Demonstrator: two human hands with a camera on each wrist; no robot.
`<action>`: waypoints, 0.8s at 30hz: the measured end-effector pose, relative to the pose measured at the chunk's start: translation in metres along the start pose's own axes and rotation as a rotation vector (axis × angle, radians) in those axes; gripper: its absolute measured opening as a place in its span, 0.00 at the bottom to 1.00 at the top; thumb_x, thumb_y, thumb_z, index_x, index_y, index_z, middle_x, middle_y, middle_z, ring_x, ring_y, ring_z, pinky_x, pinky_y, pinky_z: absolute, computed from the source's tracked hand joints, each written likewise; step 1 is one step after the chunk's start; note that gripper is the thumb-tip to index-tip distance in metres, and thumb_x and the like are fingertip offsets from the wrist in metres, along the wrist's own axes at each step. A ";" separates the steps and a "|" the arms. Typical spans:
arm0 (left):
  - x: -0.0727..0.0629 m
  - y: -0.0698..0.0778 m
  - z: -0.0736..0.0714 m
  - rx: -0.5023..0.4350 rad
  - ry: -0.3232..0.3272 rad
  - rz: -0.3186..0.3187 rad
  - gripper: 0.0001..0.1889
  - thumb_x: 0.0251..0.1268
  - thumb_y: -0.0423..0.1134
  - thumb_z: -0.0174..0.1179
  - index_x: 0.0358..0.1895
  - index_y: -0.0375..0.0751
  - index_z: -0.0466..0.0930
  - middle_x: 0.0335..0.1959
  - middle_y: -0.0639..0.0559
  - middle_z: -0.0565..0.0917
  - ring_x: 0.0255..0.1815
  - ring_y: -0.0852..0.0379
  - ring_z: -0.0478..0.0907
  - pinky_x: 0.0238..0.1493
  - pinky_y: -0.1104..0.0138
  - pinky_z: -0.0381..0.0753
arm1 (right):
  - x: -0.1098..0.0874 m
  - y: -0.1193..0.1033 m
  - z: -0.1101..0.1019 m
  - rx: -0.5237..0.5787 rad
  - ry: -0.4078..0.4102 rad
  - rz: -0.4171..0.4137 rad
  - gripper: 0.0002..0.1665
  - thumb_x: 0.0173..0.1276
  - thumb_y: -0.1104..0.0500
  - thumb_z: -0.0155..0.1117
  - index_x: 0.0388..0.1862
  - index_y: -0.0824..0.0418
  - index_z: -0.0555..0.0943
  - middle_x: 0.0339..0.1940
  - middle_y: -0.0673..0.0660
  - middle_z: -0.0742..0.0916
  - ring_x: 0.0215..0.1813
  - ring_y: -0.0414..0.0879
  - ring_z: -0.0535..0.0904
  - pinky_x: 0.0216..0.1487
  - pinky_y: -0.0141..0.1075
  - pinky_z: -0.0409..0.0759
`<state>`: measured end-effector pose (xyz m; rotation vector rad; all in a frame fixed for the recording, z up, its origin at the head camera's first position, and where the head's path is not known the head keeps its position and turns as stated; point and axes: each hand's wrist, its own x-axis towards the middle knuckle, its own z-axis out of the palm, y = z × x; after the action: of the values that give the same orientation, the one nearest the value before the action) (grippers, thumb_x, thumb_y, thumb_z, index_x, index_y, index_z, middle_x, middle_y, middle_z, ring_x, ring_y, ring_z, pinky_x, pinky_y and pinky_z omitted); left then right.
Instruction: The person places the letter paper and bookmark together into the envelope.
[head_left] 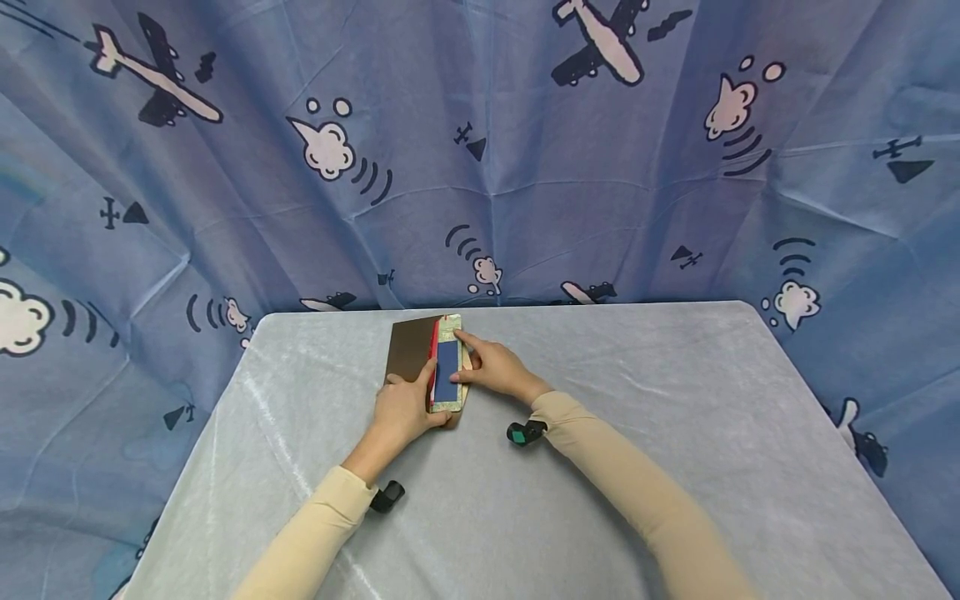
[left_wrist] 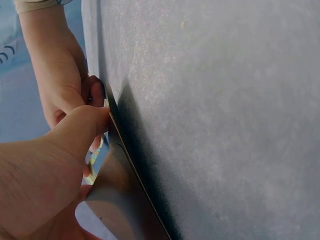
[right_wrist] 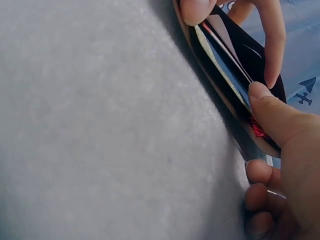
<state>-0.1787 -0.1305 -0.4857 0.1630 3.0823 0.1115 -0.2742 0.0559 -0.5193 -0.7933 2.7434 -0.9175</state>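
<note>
A flat brown folder [head_left: 410, 346] lies near the back edge of the table. On its right part is a narrow card [head_left: 447, 371] with a blue middle, a patterned border and a red strip along its left side. My left hand [head_left: 399, 410] grips the folder's near end, thumb at the lower edge and index finger beside the card. From the right, my right hand [head_left: 498, 368] pinches the card's side with thumb and index finger. Its other fingers [right_wrist: 257, 197] are curled in the right wrist view. Dark inner layers and red foil [right_wrist: 257, 127] show at the folder's edge.
A grey cloth-covered table [head_left: 637, 375] spreads around the folder. Behind it hangs a blue curtain [head_left: 420, 225] printed with planes and clouds. Black wrist devices [head_left: 527, 432] sit at both sleeve cuffs.
</note>
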 end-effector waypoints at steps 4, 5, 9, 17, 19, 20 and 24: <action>0.000 0.000 0.000 -0.004 0.004 0.000 0.54 0.45 0.68 0.70 0.77 0.54 0.59 0.49 0.17 0.79 0.35 0.34 0.85 0.43 0.47 0.84 | 0.000 0.000 -0.001 0.008 0.006 -0.001 0.54 0.59 0.39 0.72 0.79 0.50 0.59 0.21 0.46 0.74 0.22 0.38 0.64 0.28 0.30 0.61; 0.000 0.000 0.000 -0.004 0.005 0.001 0.54 0.45 0.68 0.70 0.77 0.54 0.59 0.49 0.17 0.79 0.35 0.34 0.85 0.43 0.47 0.84 | 0.000 0.001 -0.001 0.008 0.006 0.001 0.54 0.59 0.39 0.72 0.80 0.50 0.58 0.21 0.46 0.74 0.23 0.38 0.65 0.28 0.31 0.62; 0.000 0.000 -0.001 -0.002 0.002 -0.001 0.54 0.45 0.69 0.70 0.77 0.54 0.59 0.48 0.18 0.79 0.34 0.35 0.85 0.42 0.47 0.84 | -0.001 0.001 -0.001 0.015 0.009 0.014 0.56 0.58 0.40 0.73 0.80 0.51 0.56 0.22 0.47 0.75 0.23 0.38 0.66 0.28 0.31 0.63; 0.000 0.000 0.000 0.005 0.000 -0.005 0.55 0.44 0.69 0.70 0.77 0.54 0.58 0.49 0.18 0.79 0.34 0.35 0.85 0.41 0.48 0.84 | 0.000 -0.001 0.000 0.004 0.017 0.027 0.57 0.58 0.40 0.73 0.80 0.51 0.57 0.23 0.47 0.75 0.24 0.38 0.66 0.29 0.31 0.63; 0.000 0.000 0.001 0.003 0.000 -0.005 0.55 0.44 0.69 0.70 0.77 0.54 0.58 0.49 0.17 0.79 0.35 0.35 0.85 0.41 0.48 0.84 | 0.000 -0.001 0.000 0.000 0.019 0.028 0.56 0.58 0.40 0.73 0.80 0.52 0.57 0.22 0.47 0.75 0.23 0.38 0.66 0.28 0.30 0.63; 0.000 0.000 0.001 0.002 -0.001 -0.005 0.55 0.44 0.69 0.70 0.77 0.54 0.58 0.49 0.17 0.79 0.35 0.35 0.85 0.41 0.48 0.84 | 0.000 -0.001 0.000 -0.003 0.019 0.029 0.56 0.58 0.40 0.73 0.80 0.52 0.57 0.22 0.47 0.75 0.23 0.38 0.66 0.28 0.30 0.63; 0.001 0.000 0.002 -0.003 0.004 -0.005 0.55 0.44 0.69 0.70 0.77 0.54 0.58 0.47 0.18 0.80 0.35 0.35 0.85 0.41 0.47 0.84 | 0.000 -0.001 0.001 -0.010 0.020 0.032 0.57 0.58 0.40 0.73 0.80 0.52 0.57 0.22 0.47 0.75 0.23 0.38 0.66 0.27 0.30 0.63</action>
<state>-0.1792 -0.1306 -0.4878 0.1548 3.0862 0.1163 -0.2736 0.0545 -0.5190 -0.7429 2.7719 -0.9116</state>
